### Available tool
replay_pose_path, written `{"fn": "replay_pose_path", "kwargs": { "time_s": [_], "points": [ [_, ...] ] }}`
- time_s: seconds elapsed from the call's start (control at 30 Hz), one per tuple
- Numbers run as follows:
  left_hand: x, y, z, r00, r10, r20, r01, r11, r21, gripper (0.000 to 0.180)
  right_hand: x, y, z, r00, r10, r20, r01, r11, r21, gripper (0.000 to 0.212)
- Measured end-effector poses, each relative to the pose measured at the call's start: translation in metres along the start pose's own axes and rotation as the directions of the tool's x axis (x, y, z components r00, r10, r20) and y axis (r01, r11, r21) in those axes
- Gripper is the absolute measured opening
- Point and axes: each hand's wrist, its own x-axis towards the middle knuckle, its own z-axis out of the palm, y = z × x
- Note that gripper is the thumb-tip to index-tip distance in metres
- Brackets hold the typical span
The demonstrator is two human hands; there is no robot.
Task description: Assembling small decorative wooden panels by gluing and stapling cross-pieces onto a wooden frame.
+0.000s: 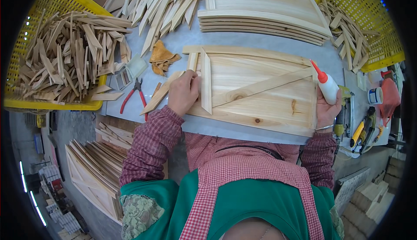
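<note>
A pale wooden panel [269, 88] lies flat before me, framed along its far edge. One diagonal slat [260, 86] crosses it, and a short upright slat [206, 79] with slanted ends sits near its left side. My left hand [183, 93] is closed at the panel's left end, fingers curled over a narrow wooden strip [193, 61] there; the hand hides the strip's lower part. At the panel's right end my right hand [329, 112] grips a white glue bottle [329, 90] with a red pointed nozzle, tilted up and leftward.
Yellow baskets of wood offcuts [93, 105] [386, 64] stand left and far right. Stacked panels [260, 23] and loose slats [167, 1] lie beyond. Red-handled pliers [132, 94] and an orange-brown cloth [163, 57] are at left. A yellow knife [358, 132] lies right; more panels [93, 175] stand below left.
</note>
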Motion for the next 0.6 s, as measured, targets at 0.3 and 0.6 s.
{"fn": "replay_pose_path", "kwargs": {
  "time_s": [0.3,0.6],
  "points": [
    [0.036,0.000,-0.033,0.742,0.670,-0.011,-0.651,0.726,0.222,0.038,-0.006,-0.005,0.005,0.999,0.037,0.011,-0.037,0.999,0.024,0.051],
    [0.042,0.043,-0.050,0.999,0.049,0.014,-0.001,0.283,-0.959,0.030,-0.050,-0.082,0.091,0.839,-0.317,0.442,0.539,0.596,-0.595,0.063]
  ]
}}
